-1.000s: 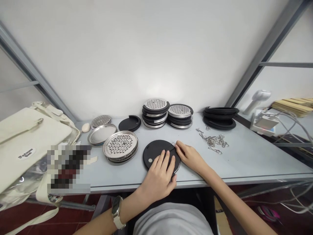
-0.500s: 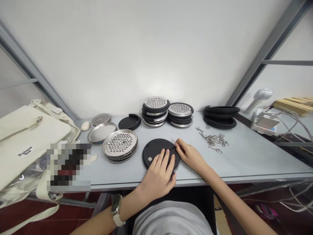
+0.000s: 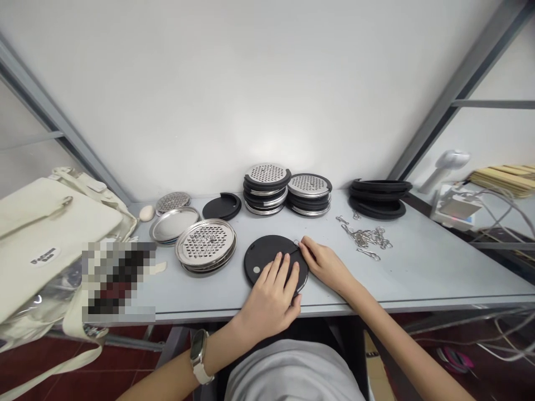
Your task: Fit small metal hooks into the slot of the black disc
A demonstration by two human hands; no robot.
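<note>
A round black disc point(image 3: 263, 252) with a small pale dot lies flat on the table in front of me. My left hand point(image 3: 271, 295) rests on its lower right part, fingers stretched out on top and the thumb near the rim. At the disc's upper right edge, my right hand point(image 3: 324, 263) pinches a small metal clip point(image 3: 296, 243), whose wire loop shows beside the fingertips. The rest of that clip is hidden by my fingers. Loose metal clips point(image 3: 368, 236) lie in a pile to the right.
Metal grater discs point(image 3: 205, 243) are stacked left of the black disc, near plain metal lids point(image 3: 174, 224). Farther back stand two stacks of grater discs with black rims point(image 3: 267, 192) and several black rings point(image 3: 378, 209). A cream bag point(image 3: 71, 223) sits at the left.
The view has shifted slightly. Both hands keep almost the same place on the disc and at its edge.
</note>
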